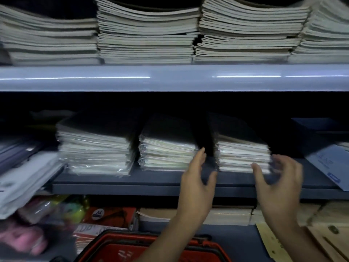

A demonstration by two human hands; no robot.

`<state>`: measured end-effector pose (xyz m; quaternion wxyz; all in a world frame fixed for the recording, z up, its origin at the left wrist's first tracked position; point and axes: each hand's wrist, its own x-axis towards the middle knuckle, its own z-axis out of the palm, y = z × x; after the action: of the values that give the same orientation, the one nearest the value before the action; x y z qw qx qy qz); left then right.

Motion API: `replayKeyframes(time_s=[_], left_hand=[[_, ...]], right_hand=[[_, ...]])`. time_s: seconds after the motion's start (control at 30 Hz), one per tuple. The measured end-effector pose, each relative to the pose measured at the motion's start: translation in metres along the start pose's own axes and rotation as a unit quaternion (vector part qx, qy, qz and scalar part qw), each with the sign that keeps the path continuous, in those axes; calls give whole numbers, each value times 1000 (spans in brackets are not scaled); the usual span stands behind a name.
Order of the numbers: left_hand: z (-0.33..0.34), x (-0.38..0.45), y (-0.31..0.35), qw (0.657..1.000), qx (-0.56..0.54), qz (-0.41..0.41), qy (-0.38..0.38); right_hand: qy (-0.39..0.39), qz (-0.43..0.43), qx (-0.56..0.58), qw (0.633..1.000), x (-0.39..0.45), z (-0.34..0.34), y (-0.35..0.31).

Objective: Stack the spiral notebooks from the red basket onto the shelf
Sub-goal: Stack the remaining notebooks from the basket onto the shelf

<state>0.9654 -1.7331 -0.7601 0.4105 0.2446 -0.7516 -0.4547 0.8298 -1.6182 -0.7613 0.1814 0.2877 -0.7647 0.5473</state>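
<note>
Three stacks of plastic-wrapped spiral notebooks with dark covers sit on the middle shelf (117, 181): a left stack (94, 152), a middle stack (168, 154) and a right stack (243, 154). My left hand (198, 178) is open in the gap between the middle and right stacks, fingertips near the middle stack's right edge. My right hand (279, 182), blurred, is open at the front right corner of the right stack. Neither hand holds anything. The red basket (117, 242) is at the bottom edge, below my arms; its contents are hidden.
The upper shelf rail (170, 78) carries tall piles of thin notebooks (147, 35). Loose white and blue packets (24, 176) lean at the left, a blue sheet (328, 163) at the right. Below are an orange A4 pack (111, 214), colourful items and wooden boxes (328, 231).
</note>
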Motion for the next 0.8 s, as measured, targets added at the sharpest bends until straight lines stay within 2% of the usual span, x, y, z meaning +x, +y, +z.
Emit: replayKeyframes(time_s=[0.03,0.1,0.17,0.23,0.27,0.33,0.4,0.47,0.6,0.7,0.8], left_hand=[[-21,-9,-6,996,35,41,69],[-62,-14,-23,977,107,62,174],[-96,-12,-39,967,159,-6,200],[-120,-7,-48,961,183,-47,201],[-126,-2,-50,960,197,-57,193],[-131,9,-49,954,232,-79,172],[-131,19,-46,941,281,-107,154],[-130,24,-45,927,320,-142,136],[-136,27,-50,936,288,-148,139],[-137,31,-49,938,277,-146,148],[-138,28,-50,940,277,-149,132]], right_hand=[[16,-69,7,997,-16,6,-16],[-45,-138,45,988,-40,27,-42],[-140,-82,53,985,-54,53,-55],[-213,25,68,974,-59,74,-66],[-241,72,77,965,-58,82,-71],[-275,108,73,953,-50,93,-77],[-287,101,51,951,-39,101,-79],[-262,90,23,961,-32,108,-82],[-204,66,-51,975,-32,115,-78],[-190,74,-35,978,-32,117,-77],[-231,100,8,968,-32,112,-80]])
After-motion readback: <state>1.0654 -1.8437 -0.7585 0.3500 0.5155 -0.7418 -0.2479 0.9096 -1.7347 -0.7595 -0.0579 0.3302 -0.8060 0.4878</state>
